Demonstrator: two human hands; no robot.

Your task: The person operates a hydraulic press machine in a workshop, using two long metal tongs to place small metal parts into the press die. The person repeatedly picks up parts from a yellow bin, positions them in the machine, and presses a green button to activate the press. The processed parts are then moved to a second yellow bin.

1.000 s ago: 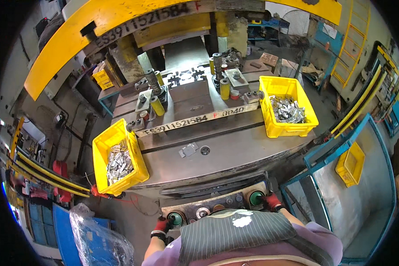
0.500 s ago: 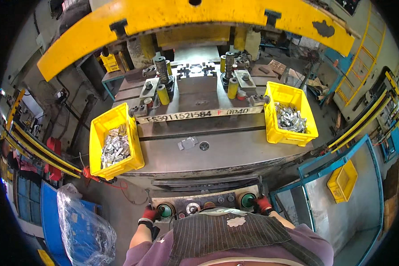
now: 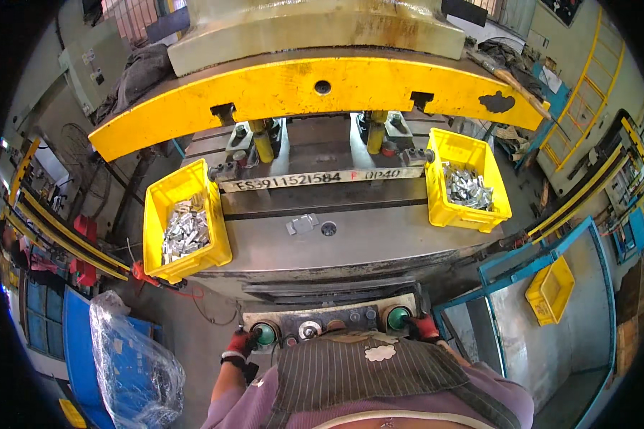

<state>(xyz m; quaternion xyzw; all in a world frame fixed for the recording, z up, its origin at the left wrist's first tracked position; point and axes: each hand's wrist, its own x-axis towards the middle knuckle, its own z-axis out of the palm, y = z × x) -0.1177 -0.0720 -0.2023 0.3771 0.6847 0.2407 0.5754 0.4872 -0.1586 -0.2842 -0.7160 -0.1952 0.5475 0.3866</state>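
My left hand (image 3: 242, 343), in a red glove with dark fingers, rests at the green push button (image 3: 264, 334) on the left of a control panel (image 3: 336, 316). At the right-hand green button (image 3: 397, 319) is my right hand (image 3: 426, 327), gloved the same way. Both hands have their fingers stretched onto the buttons, partly hidden, and hold nothing. Ahead, the yellow press ram (image 3: 286, 93) is low over the tooling, covering the die's middle. Small flat metal parts (image 3: 303, 224) lie on the press bed (image 3: 379, 236), beside a round hole.
A yellow bin (image 3: 193, 269) of small metal pieces stands at the bed's left, another (image 3: 466, 217) at its right. A blue-framed metal table (image 3: 551, 357) with a yellow crate (image 3: 551, 289) is at right. Plastic-wrapped goods (image 3: 132, 365) stand at left. Yellow-edged guards flank the press.
The yellow ram has come down, hiding the die's middle and the tops of its guide posts. Both hands stay at the green buttons.
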